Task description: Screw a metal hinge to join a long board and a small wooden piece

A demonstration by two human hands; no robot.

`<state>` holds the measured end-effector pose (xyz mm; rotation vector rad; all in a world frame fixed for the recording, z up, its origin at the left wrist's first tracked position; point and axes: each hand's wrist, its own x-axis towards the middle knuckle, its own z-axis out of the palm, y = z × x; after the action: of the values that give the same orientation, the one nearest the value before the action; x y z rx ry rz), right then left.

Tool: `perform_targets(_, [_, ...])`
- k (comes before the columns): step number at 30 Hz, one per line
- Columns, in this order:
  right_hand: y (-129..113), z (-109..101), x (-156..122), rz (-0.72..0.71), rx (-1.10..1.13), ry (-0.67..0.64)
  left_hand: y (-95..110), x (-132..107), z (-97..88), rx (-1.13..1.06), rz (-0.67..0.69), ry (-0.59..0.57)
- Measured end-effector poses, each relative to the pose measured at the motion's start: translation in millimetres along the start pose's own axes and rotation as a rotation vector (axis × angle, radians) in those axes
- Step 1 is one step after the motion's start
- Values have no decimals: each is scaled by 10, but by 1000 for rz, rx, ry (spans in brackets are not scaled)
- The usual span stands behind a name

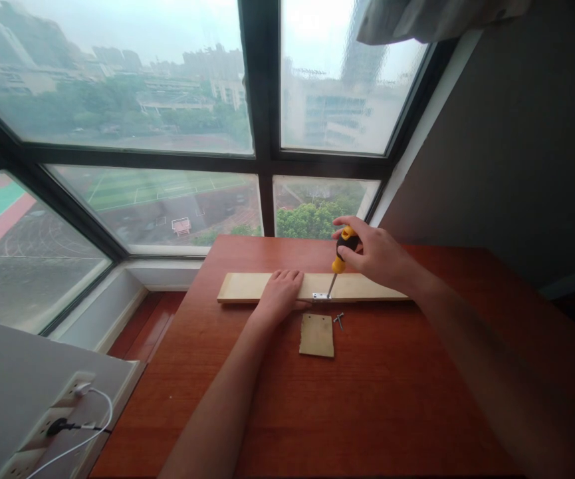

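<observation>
A pale wooden board (pixel 247 286) lies crosswise on the table, with a small metal hinge (pixel 322 297) at its front edge. My left hand (pixel 282 293) rests on the board just left of the hinge, fingers laid flat on top and thumb stretched toward the hinge. In my right hand (pixel 374 253) is a yellow and black screwdriver (pixel 347 245), gripped by its handle. The screwdriver tilts, and its tip meets the right part of the hinge. In front of the hinge lies a small thin wooden piece (pixel 316 336) with two holes, and beside it are loose screws (pixel 338 320).
The reddish-brown wooden table (pixel 367 406) stands against large dark-framed windows (pixel 264 120). At the lower left, wall sockets (pixel 75 389) hold a white cable (pixel 110 409) and a black plug (pixel 58 427). A grey wall (pixel 496 146) rises on the right.
</observation>
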<state>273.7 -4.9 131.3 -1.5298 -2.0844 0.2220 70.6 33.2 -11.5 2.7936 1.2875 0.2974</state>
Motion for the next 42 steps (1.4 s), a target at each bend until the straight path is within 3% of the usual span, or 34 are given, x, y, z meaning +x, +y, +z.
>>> perform_targets(18, [-32,23,-10,75,-378,110,-11,-3,13,2,1,2])
perform_targets(27, [-39,-46,-18,50,-319,99,-7,-9,7,-2,3,8])
perform_targets(34, [-44,-146,40,77,-161,256,-12,-12,25,3,14,21])
perform_targets(42, [-27,9,-3,41,-112,183,0,-16,8,6,9,15])
